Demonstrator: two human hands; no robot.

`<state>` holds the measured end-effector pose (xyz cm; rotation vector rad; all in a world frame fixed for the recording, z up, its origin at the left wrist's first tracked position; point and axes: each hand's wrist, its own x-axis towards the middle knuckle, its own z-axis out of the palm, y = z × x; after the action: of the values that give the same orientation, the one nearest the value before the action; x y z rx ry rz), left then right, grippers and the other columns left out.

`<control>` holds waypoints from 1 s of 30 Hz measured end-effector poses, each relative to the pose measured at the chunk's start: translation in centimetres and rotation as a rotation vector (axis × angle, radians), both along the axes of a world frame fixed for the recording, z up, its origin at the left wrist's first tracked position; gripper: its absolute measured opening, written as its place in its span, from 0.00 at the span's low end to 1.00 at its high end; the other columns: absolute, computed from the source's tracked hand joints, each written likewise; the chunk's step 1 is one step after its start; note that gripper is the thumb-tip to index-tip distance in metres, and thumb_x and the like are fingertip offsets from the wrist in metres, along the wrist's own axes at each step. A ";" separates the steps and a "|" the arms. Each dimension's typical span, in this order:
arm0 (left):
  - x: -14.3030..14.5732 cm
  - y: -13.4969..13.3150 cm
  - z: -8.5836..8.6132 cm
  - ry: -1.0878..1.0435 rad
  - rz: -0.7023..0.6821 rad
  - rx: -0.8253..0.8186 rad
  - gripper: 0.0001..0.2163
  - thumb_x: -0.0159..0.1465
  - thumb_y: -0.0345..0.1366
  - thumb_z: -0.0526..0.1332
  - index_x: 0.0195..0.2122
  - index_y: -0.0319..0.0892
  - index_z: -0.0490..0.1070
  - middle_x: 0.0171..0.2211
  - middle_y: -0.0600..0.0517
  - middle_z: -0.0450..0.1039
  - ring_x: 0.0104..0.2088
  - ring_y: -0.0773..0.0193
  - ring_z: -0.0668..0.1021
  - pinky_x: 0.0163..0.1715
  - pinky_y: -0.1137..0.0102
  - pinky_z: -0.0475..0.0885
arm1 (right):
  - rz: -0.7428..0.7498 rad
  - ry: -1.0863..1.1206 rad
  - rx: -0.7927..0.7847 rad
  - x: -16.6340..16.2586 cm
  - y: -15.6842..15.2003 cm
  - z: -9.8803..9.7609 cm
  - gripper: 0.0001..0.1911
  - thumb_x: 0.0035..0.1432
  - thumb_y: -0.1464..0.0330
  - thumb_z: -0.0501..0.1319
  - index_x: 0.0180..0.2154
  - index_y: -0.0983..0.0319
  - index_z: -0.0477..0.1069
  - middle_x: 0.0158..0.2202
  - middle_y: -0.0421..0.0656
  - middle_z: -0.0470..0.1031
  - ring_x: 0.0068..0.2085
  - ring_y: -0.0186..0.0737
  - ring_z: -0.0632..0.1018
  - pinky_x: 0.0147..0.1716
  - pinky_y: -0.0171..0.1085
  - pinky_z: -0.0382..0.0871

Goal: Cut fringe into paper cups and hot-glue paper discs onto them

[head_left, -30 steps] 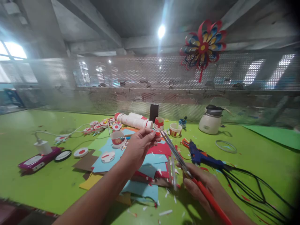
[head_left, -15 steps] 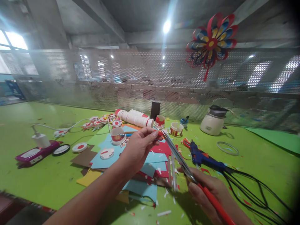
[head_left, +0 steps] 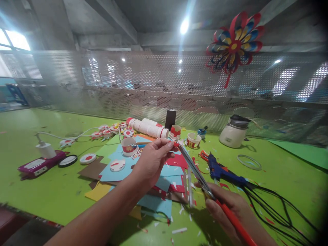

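Left hand (head_left: 151, 160) grip pinching red scrap (head_left: 175, 145), perhaps paper, right hand (head_left: 225, 209) grip closed around scissors (head_left: 196, 173)

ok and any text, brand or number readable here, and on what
No text can be read.
paper cup: red emblem, too blurred to read.
white pot: small mark on its front, too small to read.
purple device: pale panel, nothing legible.
scissors in the right hand: no print visible.
red scrap in the left hand: plain.
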<state>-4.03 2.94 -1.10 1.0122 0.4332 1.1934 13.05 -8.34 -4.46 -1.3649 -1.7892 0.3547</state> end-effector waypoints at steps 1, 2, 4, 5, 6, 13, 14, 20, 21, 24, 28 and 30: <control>0.0 0.0 0.1 -0.005 0.004 -0.003 0.04 0.55 0.31 0.63 0.27 0.34 0.71 0.28 0.50 0.71 0.29 0.71 0.71 0.30 0.74 0.65 | -0.007 -0.007 -0.002 0.0 0.0 0.0 0.16 0.56 0.59 0.55 0.39 0.59 0.76 0.19 0.36 0.65 0.20 0.34 0.65 0.20 0.31 0.60; 0.0 -0.1 0.1 -0.009 0.007 -0.007 0.04 0.55 0.30 0.63 0.27 0.34 0.71 0.27 0.49 0.71 0.29 0.71 0.71 0.30 0.74 0.65 | -0.012 -0.014 -0.007 0.1 0.0 -0.1 0.17 0.56 0.59 0.55 0.40 0.60 0.76 0.18 0.36 0.65 0.19 0.33 0.64 0.20 0.31 0.60; 0.1 -0.1 0.3 -0.018 0.011 -0.012 0.04 0.55 0.29 0.63 0.27 0.34 0.71 0.27 0.49 0.71 0.28 0.70 0.72 0.30 0.74 0.65 | -0.015 -0.026 -0.024 0.1 0.1 -0.1 0.18 0.57 0.59 0.54 0.41 0.60 0.76 0.18 0.36 0.63 0.19 0.32 0.63 0.18 0.30 0.59; 0.1 -0.1 0.3 -0.022 0.012 -0.014 0.04 0.55 0.29 0.63 0.27 0.33 0.71 0.27 0.49 0.71 0.28 0.70 0.72 0.30 0.74 0.66 | -0.011 -0.033 -0.031 0.1 0.1 -0.1 0.18 0.57 0.58 0.54 0.41 0.61 0.76 0.17 0.35 0.62 0.18 0.32 0.63 0.18 0.30 0.58; 0.1 -0.2 0.3 -0.025 0.014 -0.015 0.04 0.55 0.29 0.63 0.27 0.33 0.71 0.26 0.49 0.71 0.28 0.70 0.72 0.30 0.74 0.66 | -0.006 -0.040 -0.034 0.1 0.1 -0.2 0.19 0.58 0.57 0.54 0.42 0.61 0.76 0.17 0.35 0.61 0.18 0.32 0.62 0.17 0.30 0.58; 0.0 -0.3 0.5 -0.010 0.027 -0.042 0.03 0.55 0.28 0.62 0.28 0.31 0.71 0.27 0.47 0.71 0.28 0.70 0.72 0.29 0.75 0.66 | -0.011 -0.010 -0.051 0.0 0.1 -0.4 0.25 0.58 0.52 0.51 0.43 0.62 0.75 0.18 0.36 0.60 0.18 0.33 0.65 0.17 0.30 0.62; 0.0 -0.3 0.5 -0.012 0.026 -0.043 0.03 0.55 0.28 0.62 0.28 0.31 0.71 0.27 0.47 0.71 0.28 0.70 0.72 0.29 0.75 0.66 | -0.004 -0.012 -0.056 0.0 0.1 -0.4 0.25 0.58 0.53 0.51 0.43 0.62 0.75 0.18 0.36 0.60 0.18 0.33 0.65 0.16 0.30 0.62; 0.2 -0.5 0.4 -0.043 0.030 -0.053 0.02 0.55 0.27 0.62 0.27 0.31 0.71 0.26 0.48 0.70 0.27 0.71 0.72 0.29 0.76 0.67 | 0.007 -0.065 -0.016 0.3 0.0 -0.1 0.20 0.58 0.58 0.54 0.43 0.61 0.75 0.18 0.36 0.61 0.19 0.33 0.66 0.20 0.31 0.62; 0.2 -0.5 0.4 -0.046 0.030 -0.055 0.03 0.55 0.27 0.62 0.27 0.31 0.70 0.26 0.48 0.70 0.27 0.71 0.72 0.29 0.76 0.67 | 0.003 -0.067 -0.014 0.3 0.0 -0.1 0.20 0.57 0.58 0.54 0.43 0.62 0.76 0.18 0.36 0.62 0.19 0.33 0.66 0.20 0.31 0.62; 0.2 -0.5 0.4 -0.051 0.027 -0.056 0.02 0.55 0.26 0.61 0.27 0.31 0.70 0.26 0.48 0.70 0.27 0.71 0.73 0.29 0.76 0.67 | -0.005 -0.054 -0.032 0.3 0.0 -0.3 0.21 0.57 0.57 0.53 0.42 0.63 0.76 0.19 0.37 0.63 0.19 0.33 0.66 0.20 0.31 0.61; 0.2 -0.6 0.5 -0.054 0.029 -0.062 0.02 0.55 0.26 0.61 0.27 0.32 0.70 0.26 0.48 0.70 0.27 0.70 0.73 0.29 0.76 0.67 | -0.004 -0.023 -0.067 0.3 0.0 -0.5 0.21 0.57 0.56 0.53 0.42 0.63 0.76 0.19 0.36 0.61 0.20 0.33 0.65 0.20 0.32 0.61; 0.2 -0.6 0.6 -0.052 0.035 -0.072 0.02 0.54 0.26 0.62 0.26 0.32 0.70 0.26 0.48 0.70 0.26 0.71 0.73 0.28 0.76 0.67 | 0.003 -0.024 -0.069 0.3 0.1 -0.6 0.20 0.57 0.57 0.54 0.41 0.62 0.76 0.19 0.36 0.61 0.20 0.33 0.65 0.20 0.31 0.60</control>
<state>-3.87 2.34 -0.53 0.9132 0.4518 1.2244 13.39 -8.29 -5.05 -1.4201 -1.8132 0.4068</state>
